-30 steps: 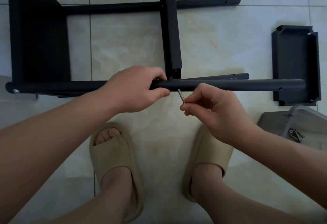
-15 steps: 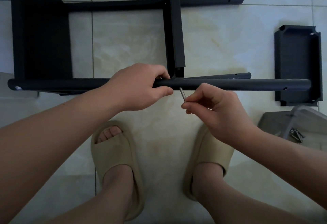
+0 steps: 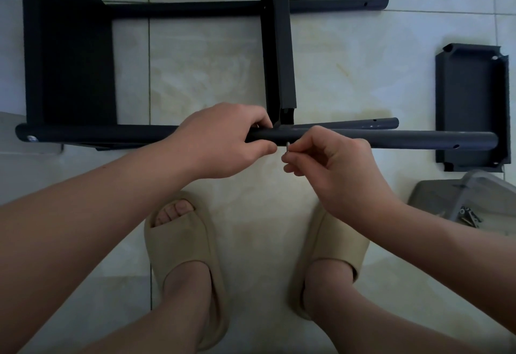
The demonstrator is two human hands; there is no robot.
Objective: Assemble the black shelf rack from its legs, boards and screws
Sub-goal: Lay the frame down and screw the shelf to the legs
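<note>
One screw (image 3: 287,145) in right hand (image 3: 335,169), at leg (image 3: 405,140) | left hand (image 3: 220,141) grips leg

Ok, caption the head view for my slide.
Left hand grips the black rack leg; right hand pinches a screw close beside it.

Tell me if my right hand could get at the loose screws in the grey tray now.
Probably yes: the loose screws lie in the tray close beside that forearm, but the right hand pinches a screw.

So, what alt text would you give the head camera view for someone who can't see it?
A right hand pinches a screw at the black leg that the left hand grips; a loose board lies on the tiled floor.
</note>
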